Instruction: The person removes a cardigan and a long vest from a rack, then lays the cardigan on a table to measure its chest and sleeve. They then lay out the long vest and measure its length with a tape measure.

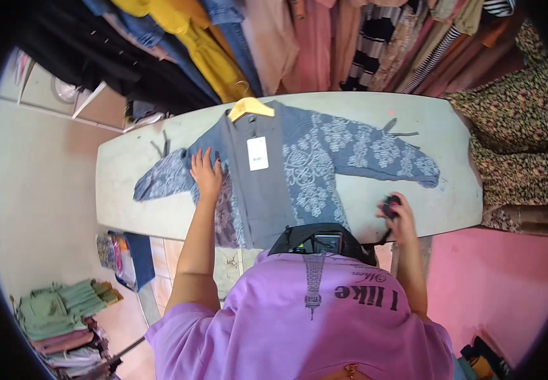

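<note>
A blue-grey embroidered jacket [312,164] lies spread on the pale table, front up, sleeves out to both sides. A light wooden hanger [249,109] sits in its neck, and a white paper tag [257,154] rests on the plain front panel. My left hand [205,172] lies with fingers spread on the jacket near the left sleeve. Over the table's near right edge, my right hand [402,216] is closed around a small black object [390,207] whose kind I cannot make out. The jacket's lower hem is partly hidden by my black waist bag [324,239].
Behind the table [375,196] hangs a row of clothes, including a yellow garment [192,47]. Floral dresses [511,120] hang at the right edge. Folded clothes [52,313] are stacked at lower left. Dark ties [402,128] lie beside the right sleeve.
</note>
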`<state>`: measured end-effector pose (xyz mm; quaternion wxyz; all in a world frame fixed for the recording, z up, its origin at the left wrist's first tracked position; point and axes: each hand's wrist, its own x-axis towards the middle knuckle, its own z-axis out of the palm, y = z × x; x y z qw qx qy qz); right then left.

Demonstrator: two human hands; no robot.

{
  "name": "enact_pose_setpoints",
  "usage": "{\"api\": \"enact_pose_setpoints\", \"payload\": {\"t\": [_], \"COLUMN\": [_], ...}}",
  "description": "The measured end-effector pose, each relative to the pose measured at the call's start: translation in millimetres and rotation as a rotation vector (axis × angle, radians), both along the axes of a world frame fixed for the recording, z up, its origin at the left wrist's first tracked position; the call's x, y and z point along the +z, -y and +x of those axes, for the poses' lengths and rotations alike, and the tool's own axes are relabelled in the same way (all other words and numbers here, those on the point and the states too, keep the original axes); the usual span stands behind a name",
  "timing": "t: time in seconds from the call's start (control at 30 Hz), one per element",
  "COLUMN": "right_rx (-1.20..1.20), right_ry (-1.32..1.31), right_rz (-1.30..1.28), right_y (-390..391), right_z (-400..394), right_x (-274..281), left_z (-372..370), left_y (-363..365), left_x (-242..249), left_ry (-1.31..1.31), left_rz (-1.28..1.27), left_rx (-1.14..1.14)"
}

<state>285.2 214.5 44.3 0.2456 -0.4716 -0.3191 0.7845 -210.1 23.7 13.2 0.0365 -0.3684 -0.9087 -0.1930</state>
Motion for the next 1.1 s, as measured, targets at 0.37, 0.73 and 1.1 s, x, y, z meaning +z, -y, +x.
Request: {"api": "enact_pose_setpoints", "payload": {"t": [0.37,0.73,1.1], "right_rx": [0.331,0.618,-0.059], "right_ry": [0.578,0.410,0.567], "right_rz": [0.053,0.009,0.177], "right_y": [58,130,110], "right_z": [126,-21,-3], "right_x": [-43,-68,40], "left_z": [-61,-89,-65], "left_y": [-34,-62,-33], "left_x": [-9,13,2], "left_ry": [-0.139,-0.053,0.054], "left_rz": [-0.116,-0.459,-0.286], "left_rx": [-0.136,-0.308,-0.244]}}
